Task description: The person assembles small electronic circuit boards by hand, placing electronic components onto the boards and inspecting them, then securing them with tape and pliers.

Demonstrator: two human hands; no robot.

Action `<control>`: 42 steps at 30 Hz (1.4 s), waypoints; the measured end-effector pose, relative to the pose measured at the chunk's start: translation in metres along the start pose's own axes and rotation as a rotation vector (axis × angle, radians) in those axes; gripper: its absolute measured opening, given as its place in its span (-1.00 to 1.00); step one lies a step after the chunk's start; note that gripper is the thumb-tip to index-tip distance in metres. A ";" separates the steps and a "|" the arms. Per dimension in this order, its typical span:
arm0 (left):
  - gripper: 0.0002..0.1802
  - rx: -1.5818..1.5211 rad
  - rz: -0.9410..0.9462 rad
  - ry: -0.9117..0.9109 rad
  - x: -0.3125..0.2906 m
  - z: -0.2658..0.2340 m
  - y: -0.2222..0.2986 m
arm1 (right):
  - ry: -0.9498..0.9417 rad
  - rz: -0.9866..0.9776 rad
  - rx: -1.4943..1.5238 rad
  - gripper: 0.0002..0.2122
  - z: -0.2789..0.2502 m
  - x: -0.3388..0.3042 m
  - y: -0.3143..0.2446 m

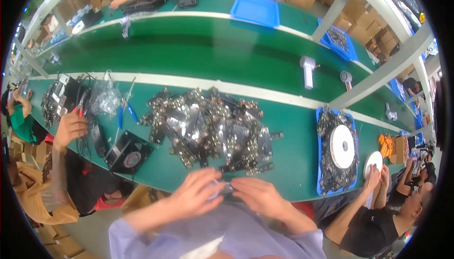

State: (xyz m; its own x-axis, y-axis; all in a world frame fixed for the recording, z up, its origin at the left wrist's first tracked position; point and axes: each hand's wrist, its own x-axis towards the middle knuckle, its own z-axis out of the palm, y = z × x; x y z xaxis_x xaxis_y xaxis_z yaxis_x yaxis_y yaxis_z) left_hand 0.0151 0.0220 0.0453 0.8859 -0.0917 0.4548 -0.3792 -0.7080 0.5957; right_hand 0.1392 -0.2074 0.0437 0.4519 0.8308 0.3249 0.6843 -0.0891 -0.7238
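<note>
Pale part (216, 190) sits in the curled left hand (197, 193); the right hand (259, 195) seems pinching a small dark piece (229, 188). A steady, gentle grip should work best.

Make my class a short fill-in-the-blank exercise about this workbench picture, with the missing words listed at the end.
1. A small piece is ______ the left hand and the right hand.
2. The heap of dark parts lies to the ______ of the nearest blue tray.
3. The colour of the table under the heap is ______.
4. The large disc lying over that tray is coloured ______.

Missing words: between; left; green; white.
</note>
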 end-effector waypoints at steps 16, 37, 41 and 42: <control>-0.43 0.323 -0.156 -0.131 -0.083 0.078 -0.039 | 0.606 0.430 -0.312 -0.69 -0.066 0.312 0.272; -0.75 0.420 -0.080 0.107 -0.058 0.067 -0.030 | 0.532 0.967 -1.084 -0.36 -0.170 0.181 0.372; -0.77 0.408 -0.053 0.122 -0.058 0.067 -0.029 | 0.559 0.870 -0.952 -0.43 -0.168 0.159 0.393; -0.77 0.411 -0.052 0.138 -0.057 0.066 -0.028 | 0.576 0.854 -0.880 -0.43 -0.169 0.157 0.393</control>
State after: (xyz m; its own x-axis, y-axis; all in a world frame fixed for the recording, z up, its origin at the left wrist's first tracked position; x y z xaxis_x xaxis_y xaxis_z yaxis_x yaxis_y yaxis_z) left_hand -0.0067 0.0009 -0.0407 0.8463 0.0262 0.5320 -0.1724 -0.9316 0.3200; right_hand 0.5760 -0.2049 -0.0865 0.9413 0.0133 0.3373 0.1103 -0.9565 -0.2701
